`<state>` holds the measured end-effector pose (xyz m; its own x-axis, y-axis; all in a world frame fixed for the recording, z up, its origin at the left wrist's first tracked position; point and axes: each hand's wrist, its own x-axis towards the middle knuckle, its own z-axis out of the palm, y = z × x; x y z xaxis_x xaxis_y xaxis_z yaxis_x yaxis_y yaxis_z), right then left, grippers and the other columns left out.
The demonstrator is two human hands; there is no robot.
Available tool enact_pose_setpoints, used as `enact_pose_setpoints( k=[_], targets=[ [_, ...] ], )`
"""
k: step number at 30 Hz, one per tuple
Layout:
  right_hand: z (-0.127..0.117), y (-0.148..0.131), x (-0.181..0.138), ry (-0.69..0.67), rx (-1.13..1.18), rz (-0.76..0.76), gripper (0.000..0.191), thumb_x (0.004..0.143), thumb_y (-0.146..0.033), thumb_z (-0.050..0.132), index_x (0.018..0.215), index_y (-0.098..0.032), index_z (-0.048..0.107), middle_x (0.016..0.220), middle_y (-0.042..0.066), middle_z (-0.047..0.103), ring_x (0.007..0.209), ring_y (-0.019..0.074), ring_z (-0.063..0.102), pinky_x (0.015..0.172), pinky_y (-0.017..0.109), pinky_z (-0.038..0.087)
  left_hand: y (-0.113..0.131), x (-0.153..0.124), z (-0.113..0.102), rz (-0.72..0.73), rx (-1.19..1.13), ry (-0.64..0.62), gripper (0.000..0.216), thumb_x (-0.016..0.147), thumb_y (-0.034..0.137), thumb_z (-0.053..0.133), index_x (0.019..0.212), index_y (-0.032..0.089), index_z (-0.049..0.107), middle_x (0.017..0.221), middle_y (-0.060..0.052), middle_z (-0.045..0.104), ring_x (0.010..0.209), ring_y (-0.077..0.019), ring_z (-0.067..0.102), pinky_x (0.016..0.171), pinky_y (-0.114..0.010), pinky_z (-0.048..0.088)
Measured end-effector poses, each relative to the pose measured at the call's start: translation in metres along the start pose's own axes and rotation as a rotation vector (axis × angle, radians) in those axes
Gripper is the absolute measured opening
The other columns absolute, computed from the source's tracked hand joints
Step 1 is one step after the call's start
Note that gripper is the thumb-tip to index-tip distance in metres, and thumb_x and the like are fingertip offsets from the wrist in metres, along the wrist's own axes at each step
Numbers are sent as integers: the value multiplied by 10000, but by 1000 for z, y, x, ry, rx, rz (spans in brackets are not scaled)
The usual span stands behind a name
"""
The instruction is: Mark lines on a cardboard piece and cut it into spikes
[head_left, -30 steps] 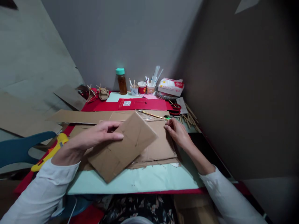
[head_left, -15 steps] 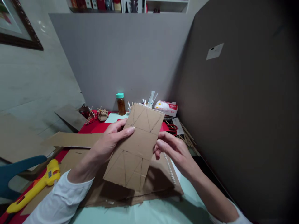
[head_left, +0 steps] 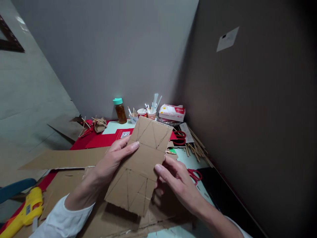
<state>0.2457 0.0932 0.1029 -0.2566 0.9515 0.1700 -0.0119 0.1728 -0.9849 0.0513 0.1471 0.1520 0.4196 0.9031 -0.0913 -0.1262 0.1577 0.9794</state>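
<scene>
A rectangular piece of cardboard [head_left: 142, 162] is held up, tilted, above larger cardboard sheets [head_left: 163, 211]. Dark drawn lines form triangles near its top and bottom ends. My left hand [head_left: 121, 152] grips its left edge, thumb flat on the front and fingers behind. At the right edge, my right hand [head_left: 173, 177] has its thumb on the front face, its other fingers partly hidden behind the piece.
A yellow glue gun [head_left: 32, 206] lies at the lower left. Red-handled scissors [head_left: 195, 176] are to the right, near cardboard strips [head_left: 196, 148]. Behind stand a bottle [head_left: 120, 112], paper cups [head_left: 151, 115] and a tissue pack [head_left: 172, 112].
My right hand has moved in and closed on the cardboard's right edge, where its fingers were loosely beside it. The view has tipped down and shifted right.
</scene>
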Motion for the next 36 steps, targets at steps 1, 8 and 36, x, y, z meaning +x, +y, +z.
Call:
enact_pose_setpoints(
  k=[1,8,36],
  targets=[
    [0,0,0,2,-4,8,279,997,-428,530,855,-191,564,656,-23,604,544,110,583,524,218,445,-1,0,0,-17,2,5,415,866,400,704,1228,203,661,1078,-89,780,738,-206,742,638,-284,584],
    [0,7,3,-3,34,87,309,972,-481,535,827,-208,538,508,-45,591,386,79,462,417,191,364,1,3,-1,-86,-25,-12,441,879,429,665,1238,175,676,1047,-123,786,795,-268,750,677,-350,591],
    [-5,1,-2,19,226,-38,344,914,-482,608,723,-205,537,506,-58,500,395,79,419,390,205,306,15,-9,2,-44,147,27,228,847,397,694,960,226,794,901,-26,785,710,-196,695,673,-280,552]
  ],
)
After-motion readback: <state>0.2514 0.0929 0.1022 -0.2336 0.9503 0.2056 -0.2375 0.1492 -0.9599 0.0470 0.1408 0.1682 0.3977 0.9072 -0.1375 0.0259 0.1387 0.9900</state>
